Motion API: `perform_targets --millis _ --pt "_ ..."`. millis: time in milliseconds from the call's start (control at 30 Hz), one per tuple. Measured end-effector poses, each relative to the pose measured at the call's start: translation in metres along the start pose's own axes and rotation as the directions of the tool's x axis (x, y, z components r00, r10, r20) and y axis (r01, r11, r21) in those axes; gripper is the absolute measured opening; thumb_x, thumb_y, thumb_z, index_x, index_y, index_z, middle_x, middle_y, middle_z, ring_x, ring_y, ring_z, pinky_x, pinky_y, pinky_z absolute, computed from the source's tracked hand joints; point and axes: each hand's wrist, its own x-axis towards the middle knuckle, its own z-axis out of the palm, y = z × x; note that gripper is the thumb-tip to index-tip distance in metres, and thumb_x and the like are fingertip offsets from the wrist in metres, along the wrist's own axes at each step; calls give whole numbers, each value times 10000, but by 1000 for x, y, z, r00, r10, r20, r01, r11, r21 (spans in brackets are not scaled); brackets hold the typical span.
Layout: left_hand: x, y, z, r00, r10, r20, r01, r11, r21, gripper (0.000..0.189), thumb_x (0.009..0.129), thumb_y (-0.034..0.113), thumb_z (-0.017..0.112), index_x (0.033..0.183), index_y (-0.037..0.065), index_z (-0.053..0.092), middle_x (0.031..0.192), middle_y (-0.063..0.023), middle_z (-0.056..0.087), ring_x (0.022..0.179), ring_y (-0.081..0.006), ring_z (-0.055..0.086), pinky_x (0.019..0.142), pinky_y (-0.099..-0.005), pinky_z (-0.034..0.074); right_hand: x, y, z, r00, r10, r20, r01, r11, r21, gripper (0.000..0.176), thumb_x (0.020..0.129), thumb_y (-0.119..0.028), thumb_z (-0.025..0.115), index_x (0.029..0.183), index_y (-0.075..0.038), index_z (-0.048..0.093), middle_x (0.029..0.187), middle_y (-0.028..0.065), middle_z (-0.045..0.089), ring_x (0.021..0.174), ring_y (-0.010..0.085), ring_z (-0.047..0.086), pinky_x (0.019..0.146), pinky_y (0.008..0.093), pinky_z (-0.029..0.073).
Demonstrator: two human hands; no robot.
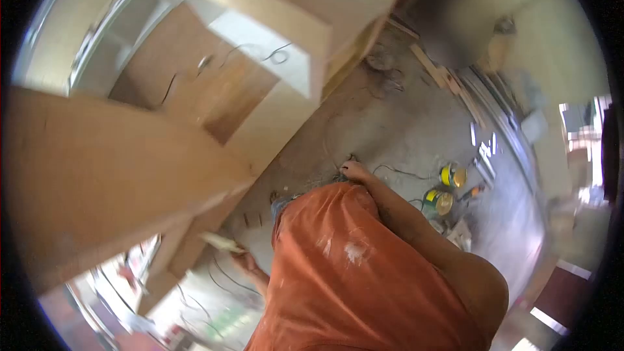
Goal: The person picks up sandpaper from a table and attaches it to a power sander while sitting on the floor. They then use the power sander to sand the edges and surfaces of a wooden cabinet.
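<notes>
wood strip (pixel 221 242) lies gripped in the curled fingers of the left hand (pixel 246 262), just below the plywood cabinet (pixel 130 169); right hand (pixel 354 170), right of the cabinet, touches the floor (pixel 403 123), its finger spread too blurred to tell.

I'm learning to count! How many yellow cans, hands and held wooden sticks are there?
Yellow cans: 2
Hands: 2 (left hand, right hand)
Wooden stick, held in the left hand: 1
Total: 5
</notes>
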Motion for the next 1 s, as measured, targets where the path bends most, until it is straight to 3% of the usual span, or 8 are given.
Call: perform_targets --millis 167,233,400,667,733,867,967,1000 --pt "30 -219 278 732 -678 70 553 651 520 300 997 196 518 1223 5 568 1130 -93 609 996 -179 596 851 -275 488 -36 43 -93 963 244 110 -264 788 556 336 962 -293 527 1120 -25 652 1024 119 679 969 259 638 862 376 498" --pt "-3 -282 393 717 -696 31 424 471 773 278 969 179 569 1171 -9 601 1077 -92 636 933 -168 615 773 -268 499 -77 23 -171 929 330 166 -242 202 949 355 1001 -317 486 1203 -45 592 1082 104 629 973 230 615 884 384 511" --pt "-89 -421 534 394 -915 83 117 140 983 372 909 231 666 1168 -29 605 1066 -90 657 943 -163 610 792 -291 481 -100 64 -252 989 125 80 -45 -264 964 515 1021 -442 400 1364 -59 440 1243 112 583 1058 257 613 903 471 533" --pt "-166 -603 612 189 -982 -15 -129 -40 991 423 888 274 693 1167 -31 601 1102 -110 642 992 -182 591 867 -332 462 -101 165 -326 885 463 -59 173 -208 963 453 988 -346 513 1347 -73 465 1262 98 578 1068 233 615 802 434 569" --pt "-177 -663 622 109 -952 286 -437 213 874 494 869 276 706 1220 -35 550 1122 -136 636 1028 -186 587 895 -341 461 -81 192 -359 818 575 -14 118 -144 982 391 958 -234 579 1303 -70 495 1212 84 592 1025 224 622 701 390 576" --pt "-174 -805 634 190 -927 325 -691 109 714 487 871 244 671 1256 1 501 1118 -134 618 1034 -271 586 905 -385 465 -44 266 -433 782 624 -7 137 -161 978 328 950 -200 583 1248 -77 521 1133 67 611 961 212 622 675 373 561" --pt "-193 -803 827 289 -949 122 389 233 892 520 862 171 661 1326 48 461 1119 -121 609 991 -272 593 887 -383 477 -21 329 -509 659 752 10 295 -271 916 266 945 -176 577 1194 -91 539 1039 42 621 894 195 610 659 339 538" --pt "-188 -789 879 307 -933 189 450 317 835 515 860 166 660 1321 48 466 1122 -122 609 996 -275 592 890 -384 476 -19 358 -533 679 730 -75 359 -241 902 253 945 -174 576 1185 -103 544 1008 28 618 878 184 603 655 324 523"
